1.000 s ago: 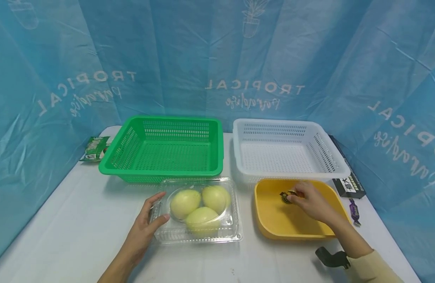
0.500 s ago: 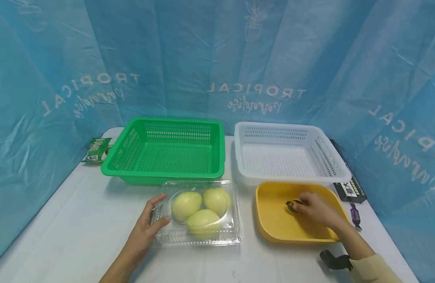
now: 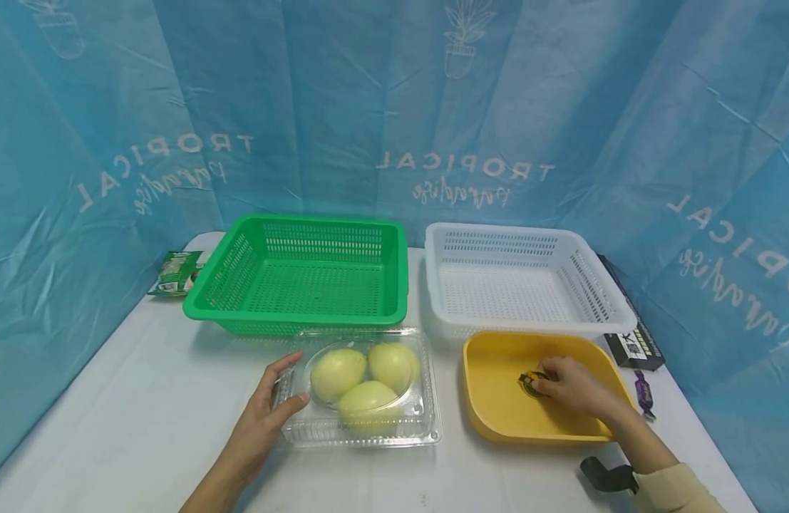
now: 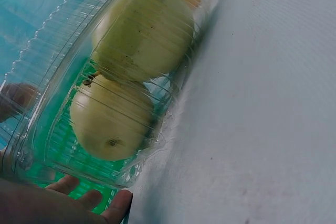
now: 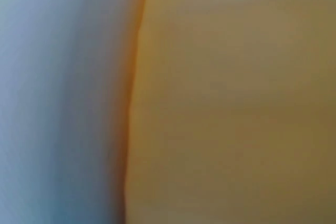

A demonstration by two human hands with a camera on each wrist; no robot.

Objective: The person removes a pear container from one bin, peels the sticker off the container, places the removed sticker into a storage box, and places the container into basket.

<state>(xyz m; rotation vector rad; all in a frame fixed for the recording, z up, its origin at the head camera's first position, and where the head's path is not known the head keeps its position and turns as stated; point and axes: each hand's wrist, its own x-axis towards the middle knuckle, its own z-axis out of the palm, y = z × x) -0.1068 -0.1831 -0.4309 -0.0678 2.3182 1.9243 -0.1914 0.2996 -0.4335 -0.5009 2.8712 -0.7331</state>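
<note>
Small black-and-gold shiny wrapped packet (image 3: 531, 383) lies inside the yellow rounded plastic tub (image 3: 497, 417), its edge pinched by the right hand (image 3: 570, 387); its print is too small to read. The left hand (image 3: 259, 420), thumb and fingers spread and relaxed, touches the left end of a clear plastic box (image 3: 407, 431) holding pale yellow-green fruits (image 3: 338, 374). White mirrored lettering on the blue curtain (image 3: 343, 85) reads "TROPICAL Paradise". A long black box (image 3: 636, 349) bears a white, code-like label; the purple twisted wrapper (image 3: 644, 396) nearby is illegible.

curtained tabletop booth; blue printed curtains (image 3: 343, 92) around white table (image 3: 131, 406)
</note>
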